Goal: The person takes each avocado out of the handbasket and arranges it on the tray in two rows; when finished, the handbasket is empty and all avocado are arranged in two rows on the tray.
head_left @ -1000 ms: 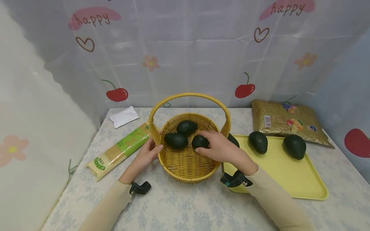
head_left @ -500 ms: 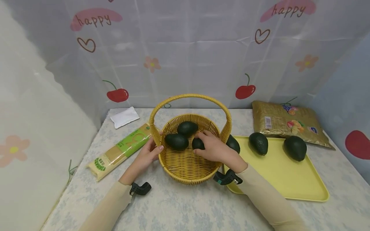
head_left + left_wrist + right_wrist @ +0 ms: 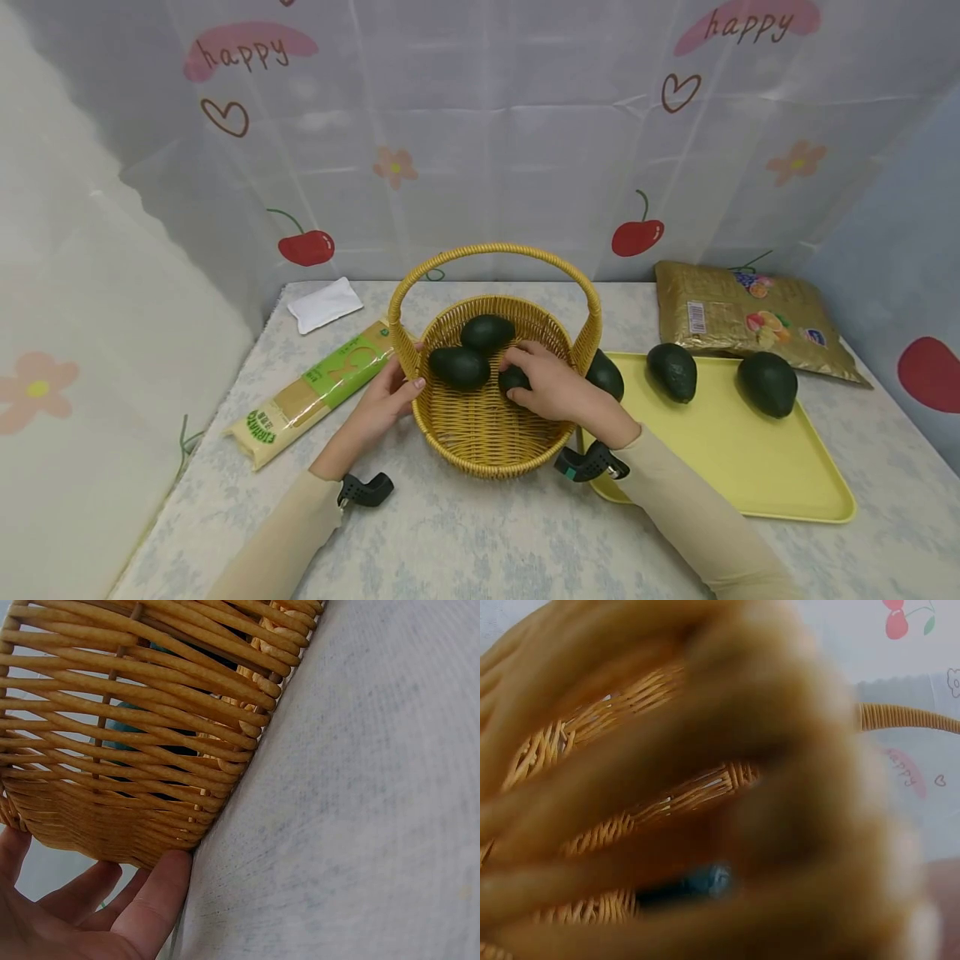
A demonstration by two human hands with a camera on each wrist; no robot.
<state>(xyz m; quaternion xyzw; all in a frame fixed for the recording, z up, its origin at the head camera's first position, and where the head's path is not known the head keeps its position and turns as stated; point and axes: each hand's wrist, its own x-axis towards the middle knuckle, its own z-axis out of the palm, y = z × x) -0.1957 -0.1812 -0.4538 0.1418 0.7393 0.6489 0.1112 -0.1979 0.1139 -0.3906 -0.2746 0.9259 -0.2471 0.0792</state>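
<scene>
Avocado (image 3: 513, 380), partly hidden (right wrist view blurred), sits gripped in curled right hand (image 3: 557, 387); left hand (image 3: 385, 400), fingers parted, touches basket (image 3: 491, 433).

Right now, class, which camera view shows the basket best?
The head view: it shows the basket with its round opening and arched handle. The left wrist view shows only its side up close; the right wrist view, partly blurred weave and some handle.
</scene>
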